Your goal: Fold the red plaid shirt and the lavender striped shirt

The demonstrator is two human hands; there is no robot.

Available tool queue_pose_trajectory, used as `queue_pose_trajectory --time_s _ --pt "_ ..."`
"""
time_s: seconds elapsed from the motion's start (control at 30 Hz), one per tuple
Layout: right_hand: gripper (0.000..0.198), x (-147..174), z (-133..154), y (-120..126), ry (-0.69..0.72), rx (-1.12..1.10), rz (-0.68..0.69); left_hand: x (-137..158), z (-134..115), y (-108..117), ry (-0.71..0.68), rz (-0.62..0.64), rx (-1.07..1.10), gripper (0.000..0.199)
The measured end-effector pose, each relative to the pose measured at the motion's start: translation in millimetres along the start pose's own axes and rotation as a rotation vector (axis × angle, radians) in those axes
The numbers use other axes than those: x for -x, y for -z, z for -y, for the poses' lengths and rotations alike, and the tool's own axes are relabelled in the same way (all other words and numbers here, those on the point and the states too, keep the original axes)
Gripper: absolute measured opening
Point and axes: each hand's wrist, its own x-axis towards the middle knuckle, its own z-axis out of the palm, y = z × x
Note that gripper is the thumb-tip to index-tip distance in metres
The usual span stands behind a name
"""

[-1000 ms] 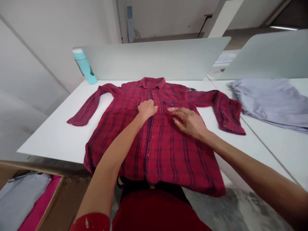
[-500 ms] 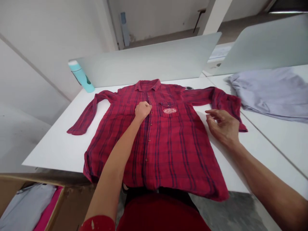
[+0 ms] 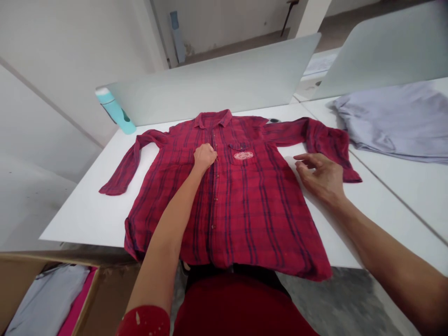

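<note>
Red plaid shirt (image 3: 238,205) lay face-up, spread flat on white worktop (image 3: 87,210), hem hanging over near edge. I judged step as smoothing and laying out. My left hand (image 3: 205,156) sat clenched as fist, pressing button placket at chest. Right hand (image 3: 320,176) rested on worktop just beside shirt's right side, fingers (image 3: 304,161) loosely curled, grasping nothing. Next move called for grip on right sleeve (image 3: 315,137). Open worktop left; grey garment (image 3: 392,121) right; divider panel (image 3: 217,84), teal bottle (image 3: 117,112) behind.

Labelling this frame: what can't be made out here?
Head view:
- red plaid shirt: hem hangs over the table edge.
- left hand: fist on the placket; what its fingers pinch is hidden.
- cardboard box: cut by the frame edge.
- pocket patch: lettering too small.
</note>
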Motion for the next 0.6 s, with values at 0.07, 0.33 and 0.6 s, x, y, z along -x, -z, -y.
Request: queue_pose_trajectory --time_s 0.07,0.33,0.6 --pt "0.024 -2 -7 -5 0.001 -0.008 -0.066 1 -1 1 0.001 0.024 -0.021 0.019" --pt "0.026 -7 -30 -13 0.032 -0.044 -0.145 25 -2 -1 -0.339 -0.089 -0.154 0.046" --pt "0.032 -10 -56 -16 0.113 0.047 -0.119 27 5 -22 -0.368 0.131 -0.244 0.064"
